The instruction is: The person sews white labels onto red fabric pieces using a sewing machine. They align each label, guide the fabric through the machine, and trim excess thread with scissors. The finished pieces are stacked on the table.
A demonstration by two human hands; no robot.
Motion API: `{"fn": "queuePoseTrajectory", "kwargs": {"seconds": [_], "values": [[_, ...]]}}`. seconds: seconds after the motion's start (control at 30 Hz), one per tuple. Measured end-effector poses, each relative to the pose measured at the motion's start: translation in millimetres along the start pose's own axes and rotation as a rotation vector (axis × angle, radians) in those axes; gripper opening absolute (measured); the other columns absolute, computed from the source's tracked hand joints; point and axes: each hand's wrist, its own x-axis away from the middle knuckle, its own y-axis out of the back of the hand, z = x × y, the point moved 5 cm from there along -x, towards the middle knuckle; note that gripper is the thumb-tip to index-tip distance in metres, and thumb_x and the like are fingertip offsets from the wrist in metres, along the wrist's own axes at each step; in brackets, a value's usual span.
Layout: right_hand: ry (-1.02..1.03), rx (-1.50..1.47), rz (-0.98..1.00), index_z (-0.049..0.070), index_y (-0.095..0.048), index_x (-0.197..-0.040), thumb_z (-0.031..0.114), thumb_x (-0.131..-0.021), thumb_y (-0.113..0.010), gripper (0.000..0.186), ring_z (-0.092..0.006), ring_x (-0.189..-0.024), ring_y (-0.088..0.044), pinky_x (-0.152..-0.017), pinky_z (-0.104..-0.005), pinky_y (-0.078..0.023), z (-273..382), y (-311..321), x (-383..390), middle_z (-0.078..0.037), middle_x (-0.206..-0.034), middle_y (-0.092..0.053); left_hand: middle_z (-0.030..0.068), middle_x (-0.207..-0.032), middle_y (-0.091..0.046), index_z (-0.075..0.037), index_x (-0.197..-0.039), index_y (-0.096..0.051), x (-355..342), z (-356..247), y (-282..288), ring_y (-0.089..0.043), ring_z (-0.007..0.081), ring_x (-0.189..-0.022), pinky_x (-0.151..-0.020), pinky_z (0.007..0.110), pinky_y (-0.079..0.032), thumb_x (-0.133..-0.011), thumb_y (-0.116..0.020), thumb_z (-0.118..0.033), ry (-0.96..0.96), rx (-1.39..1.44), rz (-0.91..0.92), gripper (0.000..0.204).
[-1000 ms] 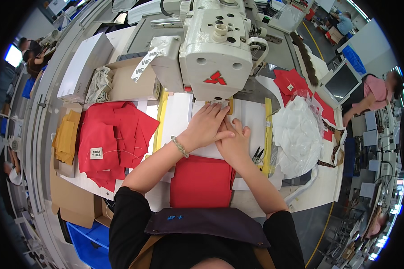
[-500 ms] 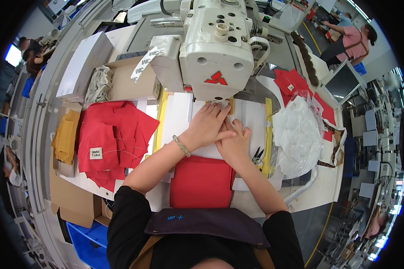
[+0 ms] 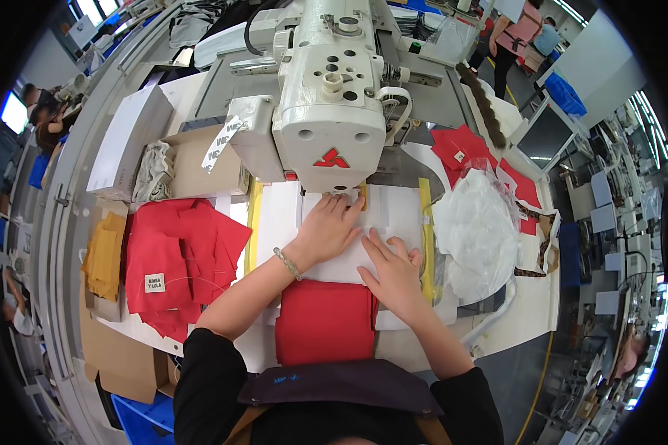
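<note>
A white industrial sewing machine [image 3: 326,137] stands before me. My left hand [image 3: 322,234] lies with fingertips under its head, on a small piece I cannot make out, partly hidden, over a white board [image 3: 312,271] with yellow-taped edges [image 3: 426,196]. Just to its right, my right hand [image 3: 395,276] rests on the board, fingers spread and slightly curved, holding nothing visible. A square stack of red fabric [image 3: 323,326] lies below both hands, near my body.
Loose red pieces [image 3: 171,245], a box of yellow pieces [image 3: 104,259] and cardboard boxes [image 3: 200,156] are at left. A bagged white bundle [image 3: 473,245], more red pieces [image 3: 453,148] and a monitor [image 3: 545,137] are at right. Co-workers [image 3: 516,37] appear in the background.
My right hand has slid right and down, out from beneath my left thumb. The view has shifted, so the machine sits lower and further left. A co-worker in pink has moved farther back.
</note>
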Motion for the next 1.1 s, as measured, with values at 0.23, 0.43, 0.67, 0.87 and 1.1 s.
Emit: {"fn": "queuePoseTrajectory", "kwargs": {"seconds": [0.23, 0.43, 0.67, 0.87, 1.1], "values": [[-0.108, -0.109, -0.076, 0.012, -0.062, -0.125, 0.029, -0.084, -0.066, 0.044, -0.0250, -0.116, -0.047, -0.092, -0.0414, -0.026, -2, 12, 22, -0.006, -0.137, -0.057, 0.0175, -0.117, -0.058, -0.001, -0.122, -0.054, 9, -24, 25, -0.054, 0.0329, -0.112, -0.102, 0.043, -0.039, -0.083, -0.065, -0.014, -0.050, 0.084, -0.053, 0.043], [-0.168, -0.075, -0.175, 0.013, -0.065, -0.120, 0.026, -0.082, -0.069, 0.040, -0.0207, -0.110, -0.049, -0.090, -0.0406, -0.026, -17, 15, 34, -0.003, -0.132, -0.059, 0.0021, -0.092, -0.056, -0.011, -0.090, -0.062, 52, -68, 42, -0.054, 0.0199, -0.091, -0.079, 0.035, -0.040, -0.077, -0.074, -0.016, -0.102, 0.346, 0.204, 0.019], [-0.214, -0.091, -0.162, 0.013, -0.066, -0.120, 0.027, -0.082, -0.069, 0.041, -0.0204, -0.112, -0.049, -0.090, -0.0413, -0.025, -11, 19, 43, -0.003, -0.133, -0.059, 0.0015, -0.086, -0.054, -0.012, -0.084, -0.061, 60, -73, 37, -0.054, 0.0189, -0.085, -0.076, 0.033, -0.039, -0.076, -0.072, -0.014, -0.067, 0.345, 0.199, 0.014], [-0.246, -0.095, -0.155, 0.014, -0.066, -0.120, 0.027, -0.081, -0.071, 0.041, -0.0199, -0.113, -0.048, -0.090, -0.0402, -0.023, -9, 26, 51, -0.002, -0.134, -0.058, 0.0018, -0.085, -0.052, -0.012, -0.079, -0.057, 62, -76, 38, -0.052, 0.0190, -0.083, -0.076, 0.033, -0.038, -0.077, -0.072, -0.015, -0.045, 0.306, 0.162, 0.015], [-0.186, -0.344, -0.239, 0.016, -0.064, -0.121, 0.023, -0.080, -0.073, 0.043, -0.0211, -0.097, -0.054, -0.083, -0.0376, -0.031, -9, 32, 73, -0.004, -0.109, -0.063, -0.0006, -0.091, -0.053, -0.012, -0.085, -0.059, 72, -88, 54, -0.052, 0.0157, -0.086, -0.076, 0.032, -0.035, -0.081, -0.068, -0.016, -0.131, 0.169, 0.058, 0.010]]}}
